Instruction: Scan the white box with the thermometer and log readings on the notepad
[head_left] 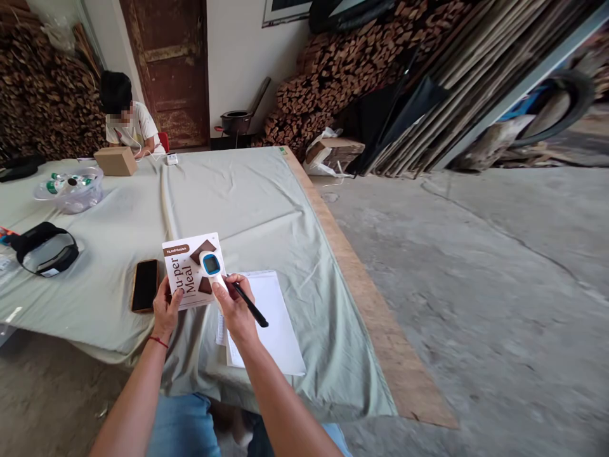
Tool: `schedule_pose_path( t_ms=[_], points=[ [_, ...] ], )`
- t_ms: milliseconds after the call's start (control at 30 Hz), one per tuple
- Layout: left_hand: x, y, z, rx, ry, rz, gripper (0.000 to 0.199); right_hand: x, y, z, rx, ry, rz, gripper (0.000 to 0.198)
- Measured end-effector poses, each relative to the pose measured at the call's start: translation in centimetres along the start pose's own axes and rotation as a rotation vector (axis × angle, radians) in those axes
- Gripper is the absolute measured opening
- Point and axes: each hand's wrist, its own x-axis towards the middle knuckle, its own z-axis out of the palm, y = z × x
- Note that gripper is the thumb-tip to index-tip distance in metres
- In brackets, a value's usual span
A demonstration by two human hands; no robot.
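My left hand [167,309] grips the lower left edge of a white and brown box [179,260] printed "NutriMotion" and "Meal". In front of the box, my right hand [236,312] is closed around a white infrared thermometer [212,265] with a blue-rimmed screen. A black pen [254,310] also sticks out from between the right fingers. Below the right hand lie white sheets of paper [276,336] on the cloth. Just left of the box rests a smartphone [145,285] with a dark screen.
A green cloth [247,203] covers the table, whose wooden edge [371,298] shows at right. On the left are a black headset [47,251], a plastic basket with bottles [78,197] and a cardboard box [115,161]. Another person [137,124] sits at the far side.
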Motion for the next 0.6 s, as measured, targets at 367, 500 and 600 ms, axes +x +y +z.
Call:
schedule_pose_path(
  t_ms=[367, 500, 600],
  points=[
    [-0.1, -0.6, 0.4, -0.062, 0.020, -0.001, 0.075, -0.4, 0.2, 0.3, 0.013, 0.056, 0.001, 0.040],
    [-0.3, -1.0, 0.2, -0.023, 0.028, 0.043, 0.075, -0.6, 0.3, 0.2, 0.059, 0.051, 0.005, 0.043],
    [-0.4, -1.3, 0.2, 0.026, 0.049, 0.113, 0.073, -0.9, -0.2, -0.3, 0.043, 0.031, -0.030, 0.041]
  ],
)
